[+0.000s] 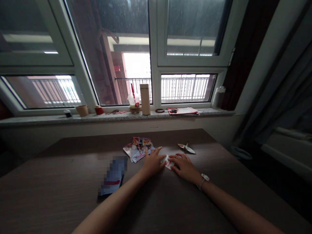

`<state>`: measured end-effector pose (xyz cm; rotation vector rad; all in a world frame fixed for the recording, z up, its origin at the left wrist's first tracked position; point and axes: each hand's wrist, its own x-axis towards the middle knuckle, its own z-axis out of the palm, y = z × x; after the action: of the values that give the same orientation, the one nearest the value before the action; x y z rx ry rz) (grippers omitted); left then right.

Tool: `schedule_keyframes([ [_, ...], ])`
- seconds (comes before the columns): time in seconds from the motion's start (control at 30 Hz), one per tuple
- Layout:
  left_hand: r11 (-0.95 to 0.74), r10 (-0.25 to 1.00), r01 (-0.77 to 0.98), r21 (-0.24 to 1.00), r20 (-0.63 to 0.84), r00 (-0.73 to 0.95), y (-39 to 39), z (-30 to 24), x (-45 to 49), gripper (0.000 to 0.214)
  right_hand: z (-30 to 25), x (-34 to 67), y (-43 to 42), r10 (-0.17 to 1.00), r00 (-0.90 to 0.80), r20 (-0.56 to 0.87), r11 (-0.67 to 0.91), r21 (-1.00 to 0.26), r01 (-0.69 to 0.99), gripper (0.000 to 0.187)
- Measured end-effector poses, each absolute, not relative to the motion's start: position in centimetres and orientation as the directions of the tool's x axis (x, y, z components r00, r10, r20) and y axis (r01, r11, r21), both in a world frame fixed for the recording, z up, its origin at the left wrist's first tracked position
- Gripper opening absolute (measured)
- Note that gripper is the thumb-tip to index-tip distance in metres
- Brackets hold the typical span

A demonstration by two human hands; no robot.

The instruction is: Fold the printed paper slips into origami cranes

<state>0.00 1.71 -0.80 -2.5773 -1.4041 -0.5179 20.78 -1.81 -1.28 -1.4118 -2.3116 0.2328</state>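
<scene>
Fingers of left hand (153,162) and right hand (187,168), slightly apart, touch printed paper (169,163). Beyond the right fingers: paper crane (187,148).

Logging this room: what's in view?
Table: 1, brown, foreground
Sill: 1, grey, behind table
Window: 1, white, above
Folded paper: 1, white/red, table centre
Paper crane: 1, whitish, table right
Printed sheets: several, multicoloured, table back
Pixelated item: 1, bluish, table left
Flask: 1, beige, sill middle
Drink cup: 1, clear, beside flask
Containers: 2, tan/red, sill left
Papers: several, whitish, sill right
Scissors: 1, black, sill right
Bottle: 1, grey, sill right
Left hand, right hand: 2, bare, at folded paper
</scene>
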Motion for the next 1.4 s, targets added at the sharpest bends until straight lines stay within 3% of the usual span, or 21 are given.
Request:
schedule_keyframes([
  [0.67, -0.578, 0.704, 0.811, -0.089, 0.449, 0.551, 0.3, 0.4, -0.5, 0.031, -1.4, 20.7, -1.8, 0.881, -0.384, 0.276, 0.464, -0.348, 0.815, 0.04],
  [1.4, -0.605, 0.654, 0.788, -0.115, 0.494, 0.574, -1.9, 0.8, -2.6, 0.02, -1.1, 20.5, -2.0, 0.895, -0.372, 0.245, 0.44, -0.364, 0.821, 0.04],
])
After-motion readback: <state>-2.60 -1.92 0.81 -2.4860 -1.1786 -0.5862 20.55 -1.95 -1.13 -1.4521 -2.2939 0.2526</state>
